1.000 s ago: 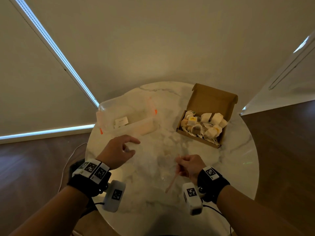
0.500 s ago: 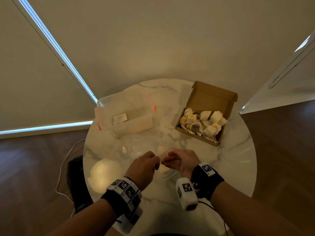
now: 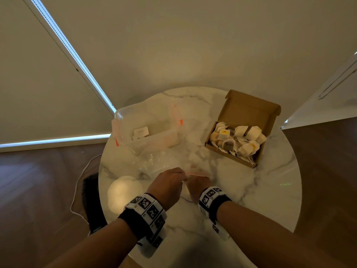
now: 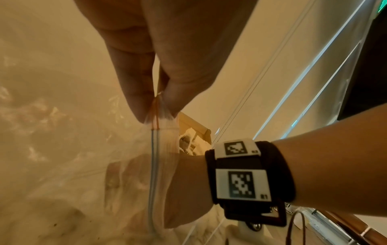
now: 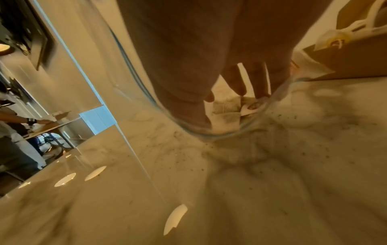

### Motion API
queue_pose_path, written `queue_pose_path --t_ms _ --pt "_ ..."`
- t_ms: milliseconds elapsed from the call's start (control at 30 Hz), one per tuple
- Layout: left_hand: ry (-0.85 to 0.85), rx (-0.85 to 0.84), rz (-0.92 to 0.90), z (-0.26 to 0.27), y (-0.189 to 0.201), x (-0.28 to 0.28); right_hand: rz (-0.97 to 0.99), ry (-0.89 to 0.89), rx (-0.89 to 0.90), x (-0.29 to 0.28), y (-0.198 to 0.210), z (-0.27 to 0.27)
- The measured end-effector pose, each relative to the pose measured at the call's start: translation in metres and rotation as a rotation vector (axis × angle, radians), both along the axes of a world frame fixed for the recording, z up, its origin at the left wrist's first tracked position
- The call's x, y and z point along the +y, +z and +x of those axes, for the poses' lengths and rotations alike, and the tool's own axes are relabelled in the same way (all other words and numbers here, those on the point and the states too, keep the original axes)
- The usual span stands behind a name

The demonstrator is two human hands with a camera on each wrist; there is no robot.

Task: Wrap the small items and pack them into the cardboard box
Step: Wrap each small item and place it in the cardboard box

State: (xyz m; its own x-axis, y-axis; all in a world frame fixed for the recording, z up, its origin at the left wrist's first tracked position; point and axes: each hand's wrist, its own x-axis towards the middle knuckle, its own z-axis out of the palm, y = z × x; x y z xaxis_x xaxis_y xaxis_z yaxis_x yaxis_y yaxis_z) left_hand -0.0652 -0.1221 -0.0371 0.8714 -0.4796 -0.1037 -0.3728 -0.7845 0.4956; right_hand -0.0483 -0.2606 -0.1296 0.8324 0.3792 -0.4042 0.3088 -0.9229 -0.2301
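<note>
Round marble table [image 3: 270, 180], dim room. Left hand [image 3: 166, 184] pinching sealed end of clear zip bag [image 4: 155, 149] between thumb and fingers. Right hand [image 3: 197, 182] inside bag mouth, fingers [image 5: 259, 79] touching small wrapped item [image 5: 228, 109]; clasp unclear. Beyond hands: cardboard box [image 3: 249, 113], open, holding wrapped items [image 3: 239, 138].

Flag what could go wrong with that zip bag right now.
The left hand pinches only the corner of the zip bag, so it could slip. The right hand is inside the bag with the small item, so sealing now could trap its fingers. The cardboard box looks nearly full.
</note>
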Motion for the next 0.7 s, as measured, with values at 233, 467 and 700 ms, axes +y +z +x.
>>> queue_pose_path --t_ms 233,467,700 --pt "0.087 0.012 0.0 0.006 -0.009 -0.001 0.023 -0.033 0.063 -0.009 -0.016 0.005" --pt "0.167 -0.027 -0.005 0.015 -0.017 0.002 0.01 0.055 0.023 -0.025 0.004 -0.012" --pt "0.279 -0.054 0.031 0.034 -0.023 0.019 0.556 -0.105 -0.276 -0.047 0.038 -0.032"
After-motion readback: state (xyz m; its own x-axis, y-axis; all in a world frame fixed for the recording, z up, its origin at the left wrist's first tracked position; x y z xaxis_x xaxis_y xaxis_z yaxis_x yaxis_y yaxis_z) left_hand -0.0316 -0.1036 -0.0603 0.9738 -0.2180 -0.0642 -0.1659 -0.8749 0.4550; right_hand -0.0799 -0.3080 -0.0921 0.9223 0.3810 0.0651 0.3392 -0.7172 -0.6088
